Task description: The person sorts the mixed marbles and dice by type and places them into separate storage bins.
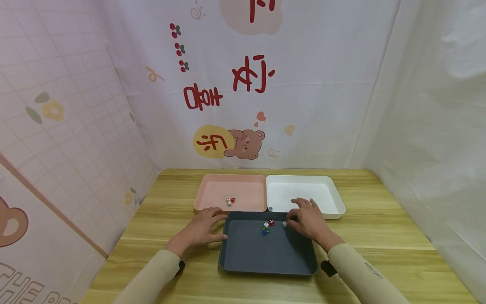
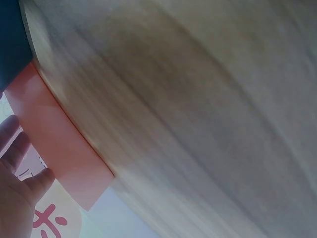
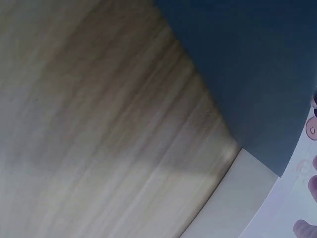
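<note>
Pale die (image 1: 284, 224) is seen in dk. tray (image 1: 265, 257), just L of R hand (image 1: 309, 218); fingers bent, pinch can't be confirmed. L hand (image 1: 202, 228), farther, is laid at tray's L rim (image 1: 222, 253), spread, nothing gripped.

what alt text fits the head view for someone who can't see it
A person's right hand is beside dice in a dark tray, the left hand at its left edge. Behind, on the table, are a pink tray with more dice and a white tray.

Trays (image 1: 273, 257): three
Hands (image 1: 309, 219): two
Pink tray (image 1: 247, 190) dice (image 1: 229, 203): at least three
White tray (image 1: 300, 190) dice: one
Dark tray (image 1: 243, 251) dice: at least five
</note>
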A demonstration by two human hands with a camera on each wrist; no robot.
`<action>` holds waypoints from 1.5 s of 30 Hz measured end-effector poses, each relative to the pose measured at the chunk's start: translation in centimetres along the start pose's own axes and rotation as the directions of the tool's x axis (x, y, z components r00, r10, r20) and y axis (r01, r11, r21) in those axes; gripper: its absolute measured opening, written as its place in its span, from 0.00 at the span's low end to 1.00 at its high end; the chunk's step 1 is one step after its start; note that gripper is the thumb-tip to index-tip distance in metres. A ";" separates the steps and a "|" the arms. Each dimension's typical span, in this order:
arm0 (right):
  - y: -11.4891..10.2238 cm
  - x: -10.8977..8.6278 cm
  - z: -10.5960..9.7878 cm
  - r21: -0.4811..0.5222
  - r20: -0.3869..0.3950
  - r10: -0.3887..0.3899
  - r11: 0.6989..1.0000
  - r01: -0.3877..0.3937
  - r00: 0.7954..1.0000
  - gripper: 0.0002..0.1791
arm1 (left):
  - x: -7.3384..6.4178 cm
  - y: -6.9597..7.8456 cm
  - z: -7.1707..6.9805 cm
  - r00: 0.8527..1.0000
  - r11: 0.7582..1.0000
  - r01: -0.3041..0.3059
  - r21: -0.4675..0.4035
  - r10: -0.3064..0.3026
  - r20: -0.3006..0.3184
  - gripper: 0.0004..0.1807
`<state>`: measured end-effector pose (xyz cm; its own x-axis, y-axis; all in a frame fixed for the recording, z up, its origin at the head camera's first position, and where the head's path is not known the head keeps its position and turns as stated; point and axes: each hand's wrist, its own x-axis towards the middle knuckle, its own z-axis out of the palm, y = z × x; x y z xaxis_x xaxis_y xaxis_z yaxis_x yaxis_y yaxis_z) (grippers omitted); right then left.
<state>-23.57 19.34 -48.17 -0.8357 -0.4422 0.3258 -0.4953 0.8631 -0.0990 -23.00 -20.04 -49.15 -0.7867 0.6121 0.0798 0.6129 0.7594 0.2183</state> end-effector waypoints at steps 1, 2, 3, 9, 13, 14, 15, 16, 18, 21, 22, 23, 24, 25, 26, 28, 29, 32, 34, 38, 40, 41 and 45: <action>0.1 0.1 -0.1 0.004 -0.011 0.007 1.000 -0.006 1.000 0.05 | 0.0 0.0 0.0 1.000 1.000 -0.001 -0.001 0.001 -0.001 0.41; 0.2 0.1 -0.2 0.010 -0.025 0.014 1.000 -0.014 1.000 0.05 | 0.0 0.0 0.1 1.000 1.000 -0.002 -0.002 0.002 -0.002 0.41; 0.3 0.1 -0.3 0.013 -0.036 0.021 1.000 -0.020 0.999 0.05 | 0.0 0.0 0.1 1.000 1.000 -0.003 -0.005 0.003 -0.004 0.41; 1.1 0.1 -0.5 0.007 -0.062 0.067 0.998 -0.066 0.996 0.05 | 0.0 0.1 0.0 1.000 1.000 0.003 -0.024 -0.003 -0.004 0.41; 1.8 -0.1 -0.6 0.015 -0.071 0.121 0.993 -0.121 0.990 0.05 | 0.0 0.2 0.0 1.000 1.000 0.007 -0.026 -0.007 0.000 0.41; 2.1 -0.1 -0.6 0.015 -0.072 0.139 0.990 -0.138 0.988 0.05 | 0.0 0.2 0.0 1.000 1.000 0.007 -0.025 -0.007 0.000 0.41; 2.3 -0.2 -0.6 0.016 -0.074 0.156 0.988 -0.156 0.985 0.05 | 0.0 0.2 0.0 1.000 1.000 0.007 -0.025 -0.007 0.000 0.41; 2.5 -0.3 -0.6 0.019 -0.076 0.175 0.985 -0.174 0.982 0.05 | 0.0 0.2 0.0 1.000 1.000 0.008 -0.023 -0.008 0.002 0.41; 3.1 -0.5 -0.7 0.023 -0.076 0.209 0.978 -0.208 0.975 0.05 | 0.0 0.3 0.0 1.000 1.000 0.009 -0.024 -0.009 0.001 0.41; 3.8 -0.9 -0.7 0.014 -0.073 0.250 0.968 -0.249 0.966 0.05 | 0.0 0.3 0.0 1.000 0.999 0.013 -0.031 -0.013 0.004 0.41; 4.0 -1.1 -0.8 0.015 -0.070 0.260 0.966 -0.259 0.963 0.05 | 0.0 0.3 0.0 1.000 0.999 0.015 -0.031 -0.015 0.006 0.41; 4.2 -1.2 -0.8 0.013 -0.067 0.268 0.963 -0.268 0.961 0.05 | 0.0 0.4 0.0 1.000 0.999 0.016 -0.032 -0.016 0.007 0.41; 4.4 -1.3 -0.8 0.013 -0.063 0.277 0.961 -0.276 0.959 0.05 | 0.0 0.4 0.0 1.000 0.999 0.017 -0.031 -0.017 0.008 0.41; 4.6 -1.4 -0.7 0.014 -0.058 0.284 0.959 -0.283 0.957 0.06 | 0.0 0.3 0.0 1.000 0.999 0.019 -0.031 -0.018 0.009 0.41; 4.7 -1.5 -0.7 0.013 -0.052 0.288 0.958 -0.288 0.956 0.06 | 0.0 0.3 0.0 1.000 0.999 0.020 -0.028 -0.020 0.010 0.41; 4.9 -1.6 -0.7 0.017 -0.039 0.293 0.956 -0.293 0.955 0.06 | 0.0 0.3 0.1 1.000 0.999 0.020 -0.027 -0.020 0.009 0.41; 4.9 -1.6 -0.7 0.015 -0.034 0.293 0.956 -0.293 0.955 0.07 | 0.1 0.2 0.1 1.000 0.999 0.020 -0.027 -0.019 0.008 0.41; 5.0 -1.7 -0.8 0.002 -0.022 0.285 0.958 -0.285 0.958 0.08 | 0.1 0.2 0.1 1.000 0.999 0.017 -0.029 -0.017 0.004 0.41; 5.0 -1.7 -0.8 -0.004 -0.022 0.279 0.960 -0.279 0.960 0.08 | 0.0 0.2 0.1 1.000 0.999 0.017 -0.028 -0.017 0.003 0.41; 5.0 -1.7 -0.8 -0.007 -0.035 0.272 0.962 -0.273 0.962 0.08 | 0.0 0.2 0.1 1.000 0.999 0.019 -0.031 -0.019 0.004 0.41; 5.0 -1.7 -0.9 0.001 -0.046 0.273 0.962 -0.273 0.961 0.08 | 0.0 0.2 0.1 1.000 0.999 0.019 -0.032 -0.019 0.004 0.42; 4.9 -1.7 -0.9 0.004 -0.052 0.273 0.962 -0.273 0.961 0.08 | 0.0 0.2 0.1 1.000 0.999 0.018 -0.032 -0.018 0.003 0.42; 4.9 -1.6 -0.9 0.015 -0.073 0.264 0.965 -0.264 0.962 0.07 | 0.0 0.2 0.1 1.000 0.999 0.014 -0.032 -0.014 -0.001 0.42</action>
<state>-24.43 24.50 -48.36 -0.9171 -0.1796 0.3559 -0.2609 0.9454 -0.1952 -22.85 -19.92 -49.18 -0.7954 0.6011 0.0773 0.5990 0.7605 0.2506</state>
